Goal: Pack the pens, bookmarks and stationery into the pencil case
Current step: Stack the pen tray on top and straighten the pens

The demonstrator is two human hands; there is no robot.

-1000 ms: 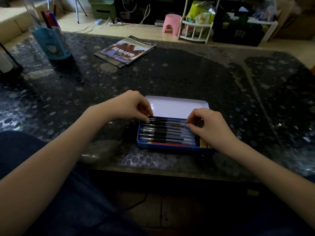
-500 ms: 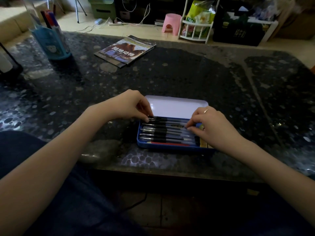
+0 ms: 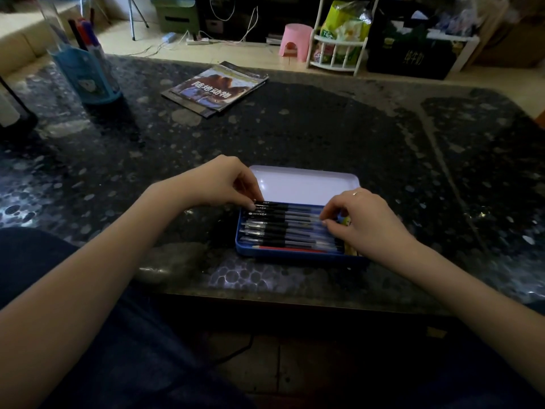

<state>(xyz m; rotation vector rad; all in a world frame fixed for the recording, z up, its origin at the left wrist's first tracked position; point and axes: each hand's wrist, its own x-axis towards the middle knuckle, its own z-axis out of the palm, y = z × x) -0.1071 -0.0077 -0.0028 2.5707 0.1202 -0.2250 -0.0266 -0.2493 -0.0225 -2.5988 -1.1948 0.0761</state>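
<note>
A blue tin pencil case (image 3: 280,253) lies open near the table's front edge, its pale lid (image 3: 303,184) tilted back. Several black-and-clear pens (image 3: 290,228) lie side by side in it, with a red pencil (image 3: 292,248) along the front wall. A yellowish item (image 3: 349,249) shows at the case's right end, partly hidden. My left hand (image 3: 219,183) pinches the left end of the rearmost pen (image 3: 283,206) at the case's back left corner. My right hand (image 3: 364,221) has curled fingers on the pens' right ends; what they pinch is hidden.
A magazine (image 3: 216,88) lies farther back on the dark speckled table (image 3: 324,128). A blue pen holder (image 3: 85,72) with markers stands at the back left, a dark object (image 3: 13,116) beside the left edge. Beyond the table are a pink stool (image 3: 295,41) and a white rack (image 3: 339,51).
My right hand has slid slightly right and toward me along the pens' right ends, uncovering more of the rear pens. My left hand has stayed at the back left corner.
</note>
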